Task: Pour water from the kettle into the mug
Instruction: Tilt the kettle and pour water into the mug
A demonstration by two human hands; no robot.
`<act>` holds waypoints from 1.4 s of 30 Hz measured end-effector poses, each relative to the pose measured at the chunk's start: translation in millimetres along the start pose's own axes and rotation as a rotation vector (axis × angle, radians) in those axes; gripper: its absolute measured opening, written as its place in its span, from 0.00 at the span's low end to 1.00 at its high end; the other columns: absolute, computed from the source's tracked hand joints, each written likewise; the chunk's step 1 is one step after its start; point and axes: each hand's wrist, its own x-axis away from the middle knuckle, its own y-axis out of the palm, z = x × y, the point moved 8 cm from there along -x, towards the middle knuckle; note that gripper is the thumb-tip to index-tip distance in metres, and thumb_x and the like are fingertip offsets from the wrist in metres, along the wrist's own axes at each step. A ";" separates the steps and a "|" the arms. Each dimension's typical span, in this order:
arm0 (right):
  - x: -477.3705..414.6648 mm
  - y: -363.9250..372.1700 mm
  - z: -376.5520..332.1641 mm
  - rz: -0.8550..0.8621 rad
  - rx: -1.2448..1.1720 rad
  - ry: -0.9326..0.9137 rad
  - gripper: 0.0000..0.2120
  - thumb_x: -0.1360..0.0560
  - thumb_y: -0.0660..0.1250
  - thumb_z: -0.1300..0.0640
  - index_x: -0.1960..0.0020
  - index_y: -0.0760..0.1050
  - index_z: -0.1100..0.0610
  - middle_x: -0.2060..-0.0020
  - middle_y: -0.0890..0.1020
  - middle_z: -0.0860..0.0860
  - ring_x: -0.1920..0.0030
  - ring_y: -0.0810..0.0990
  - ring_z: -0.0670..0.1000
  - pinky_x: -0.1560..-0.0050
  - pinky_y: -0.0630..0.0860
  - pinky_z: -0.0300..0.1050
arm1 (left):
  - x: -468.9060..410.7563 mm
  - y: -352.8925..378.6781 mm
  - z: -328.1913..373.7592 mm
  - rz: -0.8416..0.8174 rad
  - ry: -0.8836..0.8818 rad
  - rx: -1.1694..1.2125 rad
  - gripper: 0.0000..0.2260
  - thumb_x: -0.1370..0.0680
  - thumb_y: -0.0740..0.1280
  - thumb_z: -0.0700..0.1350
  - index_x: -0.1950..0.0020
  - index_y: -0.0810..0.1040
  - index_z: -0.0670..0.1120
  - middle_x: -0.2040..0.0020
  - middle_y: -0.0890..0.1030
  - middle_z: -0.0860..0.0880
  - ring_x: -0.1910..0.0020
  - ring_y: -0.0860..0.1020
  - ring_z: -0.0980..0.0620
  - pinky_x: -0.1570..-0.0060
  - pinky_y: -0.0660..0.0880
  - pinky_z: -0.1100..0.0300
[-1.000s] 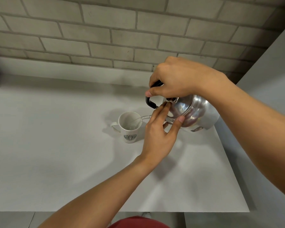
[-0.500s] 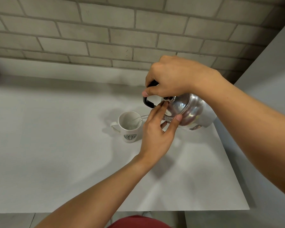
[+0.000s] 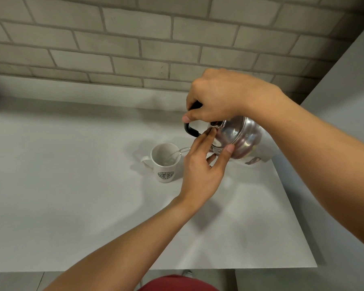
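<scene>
1. The right hand (image 3: pixel 216 99) is reaching in from above, its grip clenching the black handle (image 3: pixel 190 129) of the kettle (image 3: pixel 237 139).
2. The left hand (image 3: pixel 202 164) is rising from below, fingers spread loosely, pressing the lid.
3. The kettle is hanging tipped above the counter (image 3: pixel 72 185), pointing left, water arcing into the upright mug (image 3: pixel 165 161) just beside it.

Pale grey table (image 3: pixel 72 217) against a brick wall, white logo mug (image 3: pixel 165 162) standing upright on it
</scene>
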 end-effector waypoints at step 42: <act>61.4 41.1 44.9 0.404 -0.302 0.096 0.19 0.19 0.66 0.38 0.45 0.88 0.50 0.62 0.88 0.46 0.66 0.78 0.45 0.60 0.73 0.39 | 5.1 -16.4 -12.6 -0.238 0.093 -0.429 0.22 0.22 0.74 0.53 0.29 0.79 0.48 0.28 0.76 0.52 0.30 0.72 0.61 0.32 0.69 0.68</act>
